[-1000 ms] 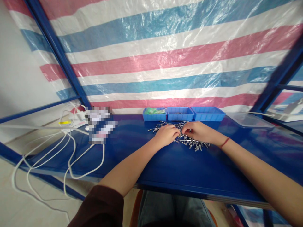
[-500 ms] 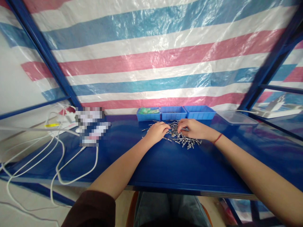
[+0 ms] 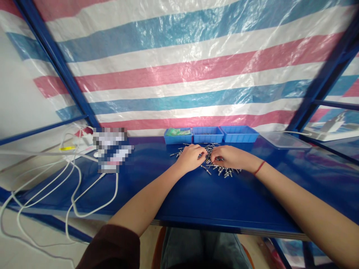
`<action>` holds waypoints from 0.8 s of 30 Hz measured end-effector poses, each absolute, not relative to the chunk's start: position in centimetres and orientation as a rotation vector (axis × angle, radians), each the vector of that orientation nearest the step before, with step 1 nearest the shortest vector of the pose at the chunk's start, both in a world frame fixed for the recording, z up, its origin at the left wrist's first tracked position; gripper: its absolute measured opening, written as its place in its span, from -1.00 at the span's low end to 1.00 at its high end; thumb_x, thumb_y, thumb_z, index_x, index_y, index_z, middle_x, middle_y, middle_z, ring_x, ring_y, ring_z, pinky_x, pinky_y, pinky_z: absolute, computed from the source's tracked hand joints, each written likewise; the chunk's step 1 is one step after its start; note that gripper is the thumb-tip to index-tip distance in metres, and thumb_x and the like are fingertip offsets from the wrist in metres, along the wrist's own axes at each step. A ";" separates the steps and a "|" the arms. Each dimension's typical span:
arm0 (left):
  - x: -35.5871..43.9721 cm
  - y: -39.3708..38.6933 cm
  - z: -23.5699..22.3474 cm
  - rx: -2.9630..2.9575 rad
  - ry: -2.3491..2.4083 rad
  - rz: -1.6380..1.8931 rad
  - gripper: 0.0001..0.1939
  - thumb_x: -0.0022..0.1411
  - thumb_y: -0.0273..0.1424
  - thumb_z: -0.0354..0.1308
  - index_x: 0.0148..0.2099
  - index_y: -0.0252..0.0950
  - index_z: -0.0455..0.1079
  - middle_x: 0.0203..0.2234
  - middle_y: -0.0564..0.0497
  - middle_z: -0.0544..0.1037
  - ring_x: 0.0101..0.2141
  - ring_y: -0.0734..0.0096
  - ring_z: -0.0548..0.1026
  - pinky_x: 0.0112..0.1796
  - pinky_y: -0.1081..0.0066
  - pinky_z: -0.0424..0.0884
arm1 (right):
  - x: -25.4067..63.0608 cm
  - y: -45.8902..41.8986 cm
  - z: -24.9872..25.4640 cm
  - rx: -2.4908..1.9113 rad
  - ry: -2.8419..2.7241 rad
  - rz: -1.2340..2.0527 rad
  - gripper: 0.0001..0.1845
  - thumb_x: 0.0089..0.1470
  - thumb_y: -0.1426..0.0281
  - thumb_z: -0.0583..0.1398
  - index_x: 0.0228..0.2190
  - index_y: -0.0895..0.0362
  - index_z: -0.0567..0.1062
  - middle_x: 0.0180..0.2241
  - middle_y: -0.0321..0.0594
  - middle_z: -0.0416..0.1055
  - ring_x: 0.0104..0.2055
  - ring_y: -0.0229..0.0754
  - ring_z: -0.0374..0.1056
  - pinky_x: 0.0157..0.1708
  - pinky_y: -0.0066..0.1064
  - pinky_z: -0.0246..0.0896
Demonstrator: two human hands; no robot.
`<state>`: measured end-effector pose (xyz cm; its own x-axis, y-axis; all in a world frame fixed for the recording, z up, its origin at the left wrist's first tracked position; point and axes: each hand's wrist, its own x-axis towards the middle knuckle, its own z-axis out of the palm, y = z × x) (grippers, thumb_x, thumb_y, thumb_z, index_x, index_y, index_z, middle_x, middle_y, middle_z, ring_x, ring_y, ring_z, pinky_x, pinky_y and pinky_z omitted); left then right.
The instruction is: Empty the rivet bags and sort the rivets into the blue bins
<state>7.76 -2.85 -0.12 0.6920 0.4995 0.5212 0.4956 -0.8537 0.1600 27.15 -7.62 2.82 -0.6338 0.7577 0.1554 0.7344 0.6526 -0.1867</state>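
Note:
A loose pile of small silver metal pieces that look like blind rivets [image 3: 224, 172] lies on the blue table. My left hand [image 3: 192, 157] rests at the pile's left side, its fingers curled toward the thumb. From the right, my right hand [image 3: 228, 156] reaches over the pile with fingers bent in a pinch. The fingertips of both hands are close together above the middle of the pile. Whatever either hand pinches is too small and hidden to make out. Several rivets stick out beyond my left hand and below my right.
Behind the pile stand three blue bins: the left bin [image 3: 178, 139] with green-and-white packets, the middle bin [image 3: 207, 139] with a few small pieces, and the right bin [image 3: 239, 137]. A clear plastic lid [image 3: 284, 140] lies right. White cables [image 3: 116, 190] and a blurred object [image 3: 112, 153] are left.
My left hand has moved right, closer to my right hand, and its fingers reach further over the pile. My right hand stays over the rivets. The whole view has shifted slightly.

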 end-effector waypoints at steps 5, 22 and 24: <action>7.9 -3.3 0.0 2.866 0.827 0.868 -0.85 0.20 -0.46 0.05 -0.27 -0.26 0.45 -0.33 0.02 0.56 -0.27 0.36 0.47 -0.15 0.36 0.35 | 26.9 -7.6 2.6 -1.153 -2.669 0.144 -0.80 0.02 0.53 0.15 -0.44 0.10 0.57 -0.37 -0.17 0.50 -0.33 -0.17 0.41 -0.29 -0.36 0.20; 8.5 -3.2 -0.4 2.430 0.781 1.092 -0.73 0.15 -0.36 0.19 -0.08 -0.29 0.40 -0.29 -0.02 0.59 -0.29 0.37 0.54 -0.19 0.35 0.43 | 26.1 -6.9 2.1 -1.184 -1.792 0.570 -0.71 0.05 0.20 0.15 -0.27 0.15 0.45 -0.39 -0.15 0.49 -0.40 -0.19 0.39 -0.40 -0.33 0.29; 8.6 -3.3 -0.2 2.298 0.788 1.174 -0.79 0.18 -0.34 0.17 -0.13 -0.28 0.41 -0.31 0.00 0.60 -0.31 0.40 0.54 -0.22 0.39 0.44 | 25.5 -7.2 2.2 -1.162 -1.637 0.783 -0.65 -0.03 0.12 0.22 -0.31 0.14 0.43 -0.48 -0.22 0.43 -0.47 -0.23 0.34 -0.55 -0.41 0.21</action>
<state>8.63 -3.28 -0.19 0.4775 0.6600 0.5800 0.2868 -0.7410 0.6072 25.48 -7.18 2.21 -0.0999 0.9387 0.3300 0.3320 0.3441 -0.8783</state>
